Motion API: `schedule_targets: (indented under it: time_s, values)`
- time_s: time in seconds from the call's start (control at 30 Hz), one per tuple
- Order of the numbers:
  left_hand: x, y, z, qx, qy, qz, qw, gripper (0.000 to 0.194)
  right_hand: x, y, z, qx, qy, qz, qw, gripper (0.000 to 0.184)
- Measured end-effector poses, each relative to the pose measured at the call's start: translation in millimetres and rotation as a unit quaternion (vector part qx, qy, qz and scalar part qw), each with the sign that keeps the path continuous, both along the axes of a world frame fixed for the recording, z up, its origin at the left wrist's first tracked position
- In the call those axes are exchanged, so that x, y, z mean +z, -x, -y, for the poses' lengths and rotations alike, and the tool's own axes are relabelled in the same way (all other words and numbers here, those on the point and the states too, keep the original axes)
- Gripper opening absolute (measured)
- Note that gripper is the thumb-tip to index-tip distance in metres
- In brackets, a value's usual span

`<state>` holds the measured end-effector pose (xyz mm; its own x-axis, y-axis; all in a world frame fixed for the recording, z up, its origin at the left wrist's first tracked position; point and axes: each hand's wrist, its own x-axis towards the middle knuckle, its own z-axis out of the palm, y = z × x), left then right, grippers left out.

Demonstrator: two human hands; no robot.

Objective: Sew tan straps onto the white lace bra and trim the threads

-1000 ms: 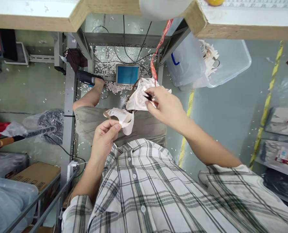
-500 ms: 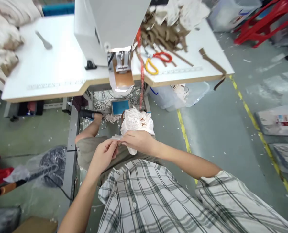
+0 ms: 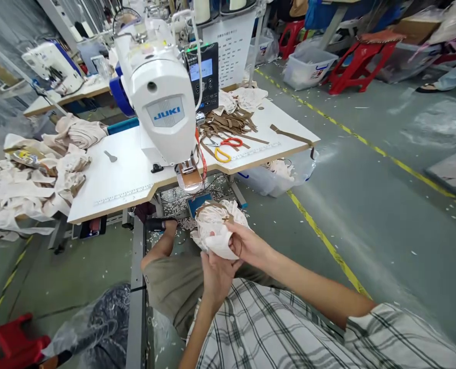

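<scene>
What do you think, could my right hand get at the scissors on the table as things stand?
Probably yes: the scissors lie near the front edge of the table, handles uncovered. But your right hand is holding pale fabric, so it would likely need freeing first.

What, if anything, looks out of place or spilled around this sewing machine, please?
Small white scraps litter the floor beneath the white table, and one brown strip lies apart from the brown pile, its end drooping over the table's edge.
</scene>
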<state>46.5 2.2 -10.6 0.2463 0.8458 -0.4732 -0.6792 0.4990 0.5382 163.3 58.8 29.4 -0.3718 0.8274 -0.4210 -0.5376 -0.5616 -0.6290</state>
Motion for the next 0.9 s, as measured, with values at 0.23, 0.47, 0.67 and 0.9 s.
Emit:
schedule_targets:
  time_s: [0.23, 0.47, 0.67, 0.9]
  values:
    - [58.5, 29.7, 1.5, 0.061, -0.278, -0.065, 0.956, 0.096, 51.6, 2.2, 4.7, 0.034, -0.101, 0.008, 0.994, 0.032]
    - [80.0, 53.5, -54.2, 0.082, -0.533, -0.459, 0.706, 0.088, 85.6, 4.2, -72.8, -0.046, -0.411, 0.273, 0.869, 0.014]
    - [81.3, 67.6, -119.3, 0.042, -0.531, -0.691, 0.488, 0.07, 73.0, 19.8, -140.2, -0.113, -0.419, 0.383, 0.816, 0.005]
    - [83.5, 68.1, -140.0, -0.014, -0.498, -0.756, 0.424, 0.062, 49.6, 19.1, -175.4, -0.084, -0.252, 0.202, 0.943, 0.011]
